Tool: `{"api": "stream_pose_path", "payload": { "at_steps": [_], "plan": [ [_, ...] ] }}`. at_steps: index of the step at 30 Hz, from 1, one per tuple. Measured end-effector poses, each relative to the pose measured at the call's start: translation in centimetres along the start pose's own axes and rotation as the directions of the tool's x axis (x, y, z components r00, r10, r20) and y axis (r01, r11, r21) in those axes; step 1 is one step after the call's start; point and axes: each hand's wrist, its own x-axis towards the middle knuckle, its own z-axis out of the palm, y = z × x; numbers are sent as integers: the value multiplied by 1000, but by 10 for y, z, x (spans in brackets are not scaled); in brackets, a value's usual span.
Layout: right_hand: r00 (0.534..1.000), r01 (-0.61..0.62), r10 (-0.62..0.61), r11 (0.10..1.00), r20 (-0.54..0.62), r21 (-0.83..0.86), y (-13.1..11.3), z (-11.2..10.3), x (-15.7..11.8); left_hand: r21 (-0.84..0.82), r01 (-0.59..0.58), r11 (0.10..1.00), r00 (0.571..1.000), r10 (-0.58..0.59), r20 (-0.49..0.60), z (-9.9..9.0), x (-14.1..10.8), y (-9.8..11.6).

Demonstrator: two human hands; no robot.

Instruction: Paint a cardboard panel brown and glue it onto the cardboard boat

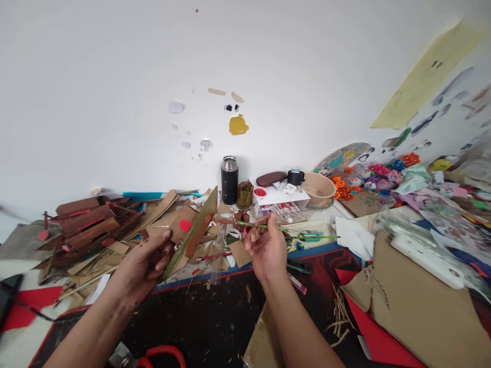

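Left hand (148, 258) pinches the board (197, 232) at 8 o'clock from centre; right hand (268, 248) curls round the brush (232, 222). Held low, the board could tip under brush pressure.

No text, label, brand, number or sign legible in the head view; the small print on the pink-and-white tube (297, 284) and the marks on the white strip (427, 260) are too small to read, and the dark strokes on the cardboard (418, 301) form no readable characters.
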Motion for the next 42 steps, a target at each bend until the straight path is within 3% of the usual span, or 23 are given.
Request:
{"api": "stream_pose_path", "payload": {
  "at_steps": [18,42],
  "plan": [
    [999,-31,32,996,8,-81,6,3,-5,-30,-16,999,999,17,30,-6,2,1],
    [989,-88,108,981,106,-174,25,3,-15,-165,-6,986,999,-1,-43,1,-3,7]
  ]
}}
